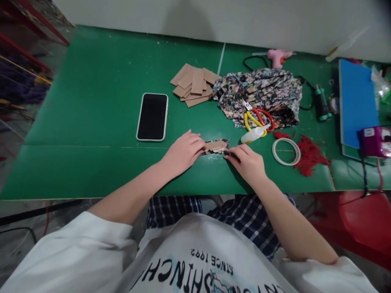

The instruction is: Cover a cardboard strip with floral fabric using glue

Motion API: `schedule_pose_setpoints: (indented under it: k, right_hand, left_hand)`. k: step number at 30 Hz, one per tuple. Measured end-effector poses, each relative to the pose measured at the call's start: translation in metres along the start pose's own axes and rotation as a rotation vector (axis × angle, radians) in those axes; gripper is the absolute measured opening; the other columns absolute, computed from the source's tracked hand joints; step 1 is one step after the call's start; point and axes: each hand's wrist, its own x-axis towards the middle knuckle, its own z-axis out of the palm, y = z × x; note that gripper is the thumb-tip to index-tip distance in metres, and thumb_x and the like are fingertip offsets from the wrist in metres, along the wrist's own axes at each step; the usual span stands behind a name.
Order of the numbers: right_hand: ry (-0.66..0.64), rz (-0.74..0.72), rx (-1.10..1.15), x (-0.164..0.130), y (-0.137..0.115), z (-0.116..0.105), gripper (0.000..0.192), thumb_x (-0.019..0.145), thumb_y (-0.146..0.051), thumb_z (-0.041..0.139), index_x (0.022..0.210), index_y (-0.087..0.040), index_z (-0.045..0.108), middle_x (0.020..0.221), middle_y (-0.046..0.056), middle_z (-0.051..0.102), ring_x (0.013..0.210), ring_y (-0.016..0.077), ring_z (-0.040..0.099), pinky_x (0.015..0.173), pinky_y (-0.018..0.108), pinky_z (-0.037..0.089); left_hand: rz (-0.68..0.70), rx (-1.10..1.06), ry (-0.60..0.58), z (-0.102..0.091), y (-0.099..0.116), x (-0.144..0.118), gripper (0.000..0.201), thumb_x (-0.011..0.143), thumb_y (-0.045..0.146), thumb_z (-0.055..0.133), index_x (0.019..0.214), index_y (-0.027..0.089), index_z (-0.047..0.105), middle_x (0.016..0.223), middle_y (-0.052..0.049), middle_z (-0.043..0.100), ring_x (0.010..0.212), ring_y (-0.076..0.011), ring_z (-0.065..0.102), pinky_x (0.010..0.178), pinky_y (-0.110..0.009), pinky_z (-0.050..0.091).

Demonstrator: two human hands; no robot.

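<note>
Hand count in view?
2. The left hand is at the left end of the small cardboard strip edged with patterned fabric; the right hand is at its right end. Both are over the green table. None appears hidden.

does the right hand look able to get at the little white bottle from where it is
Probably yes: the white bottle lies just beyond the right hand, with nothing visible between, though that hand is busy at the fabric-edged strip.
</note>
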Motion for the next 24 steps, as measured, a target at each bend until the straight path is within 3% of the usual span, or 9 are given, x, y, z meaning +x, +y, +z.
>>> schedule_pose_setpoints:
  k: [5,11,19,24]
  right_hand:
    - [-0.018,-0.002,-0.034,-0.001,0.009,-0.001,0.025,0.087,-0.039,0.049,0.095,-0.021,0.064,0.087,0.002,0.065,0.073,0.0109,0.060,0.058,0.022,0.040]
    - [-0.019,0.142,0.033,0.002,0.008,-0.004,0.026,0.084,-0.041,0.053,0.093,-0.019,0.063,0.085,0.003,0.063,0.070,0.0116,0.059,0.056,0.022,0.040]
    - [-0.066,0.065,-0.132,0.007,-0.006,-0.002,0.028,0.091,-0.032,0.039,0.085,-0.019,0.064,0.079,0.003,0.061,0.063,0.0101,0.054,0.051,0.023,0.031]
    - [-0.136,0.032,-0.209,0.010,-0.010,-0.004,0.029,0.091,-0.030,0.036,0.084,-0.017,0.061,0.079,0.004,0.058,0.061,0.0104,0.051,0.047,0.026,0.026]
  left_hand:
    - [0.018,0.053,0.031,-0.004,0.006,0.001,0.018,0.090,0.019,0.044,0.098,0.014,0.059,0.108,-0.009,0.061,0.114,-0.0222,0.050,0.103,-0.047,0.033]
    - [0.084,0.121,-0.012,-0.002,0.016,0.014,0.024,0.088,0.024,0.050,0.109,0.014,0.056,0.115,-0.011,0.058,0.114,-0.0238,0.050,0.098,-0.042,0.040]
    - [0.101,0.145,-0.012,0.008,0.019,0.021,0.038,0.083,0.028,0.057,0.118,0.017,0.050,0.118,-0.011,0.055,0.114,-0.0250,0.049,0.096,-0.041,0.040]
    - [0.117,0.137,0.016,0.011,0.020,0.022,0.031,0.084,0.026,0.055,0.114,0.018,0.053,0.116,-0.011,0.055,0.114,-0.0246,0.048,0.095,-0.042,0.041]
